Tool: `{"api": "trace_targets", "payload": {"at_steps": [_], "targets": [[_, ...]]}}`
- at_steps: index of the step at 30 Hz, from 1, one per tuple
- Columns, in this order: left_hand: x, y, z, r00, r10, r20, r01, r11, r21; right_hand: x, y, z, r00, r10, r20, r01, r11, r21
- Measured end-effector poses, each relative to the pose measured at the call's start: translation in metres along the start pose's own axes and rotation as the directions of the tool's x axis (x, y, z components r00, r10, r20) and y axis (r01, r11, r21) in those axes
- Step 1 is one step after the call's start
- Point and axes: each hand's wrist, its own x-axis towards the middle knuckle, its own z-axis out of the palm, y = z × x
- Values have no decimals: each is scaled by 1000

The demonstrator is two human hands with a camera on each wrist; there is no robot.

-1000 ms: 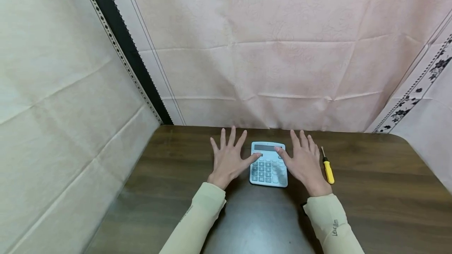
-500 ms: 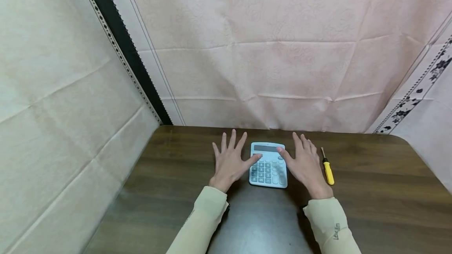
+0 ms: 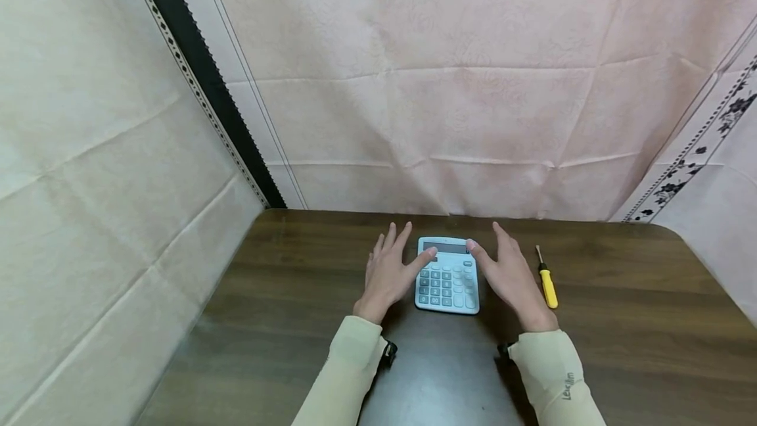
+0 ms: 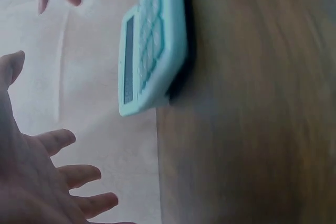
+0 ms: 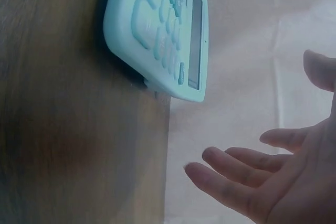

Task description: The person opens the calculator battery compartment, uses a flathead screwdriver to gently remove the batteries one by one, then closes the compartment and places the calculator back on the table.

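A light blue calculator [image 3: 447,276] lies on the dark wooden table between both hands, its screen at the far end. On its left side is my left hand [image 3: 389,276], fingers spread and thumb reaching over the calculator's upper left in the head view. My right hand [image 3: 513,276] is on the other side, its thumb near the screen's right end. Both wrist views show a gap between each hand and the calculator [image 4: 152,45]; the right hand's fingers [image 5: 226,187] are apart from it too. Neither hand holds anything.
A screwdriver [image 3: 547,284] with a yellow handle lies just right of the right hand. The wooden table [image 3: 639,321] ends at a pale cloth [image 3: 473,110] hung behind it. Another cloth [image 3: 106,215] hangs along the left side.
The hands have turned more edge-on, palms facing inward, with the fingers less widely fanned. The left forearm has shifted slightly right. Calculator and screwdriver keep their places on the table.
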Motion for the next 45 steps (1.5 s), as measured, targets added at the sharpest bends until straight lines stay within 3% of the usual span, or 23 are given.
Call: {"api": "trace_targets", "payload": {"at_steps": [9, 18, 28, 33, 40, 45], "targets": [[-6, 0, -1, 997, -43, 64, 57, 973, -223, 2, 5, 0, 995, 91, 39, -94, 994, 61], [-6, -1, -6, 991, -94, 98, 125, 912, -392, 4, 11, -3, 982, 164, 94, -174, 979, 102], [-5, -2, -4, 980, -150, 130, 194, 866, -461, 6, 14, 3, 977, 168, 129, -188, 969, 158], [-4, -4, -1, 975, -155, 159, 216, 824, -523, 8, 18, 5, 975, 165, 148, -189, 968, 166], [-2, -7, 2, 959, -176, 224, 279, 736, -617, 10, 22, 9, 972, 161, 172, -193, 963, 190], [-2, -10, 4, 949, -185, 254, 306, 723, -619, 10, 23, 11, 966, 184, 183, -221, 953, 206]]}}
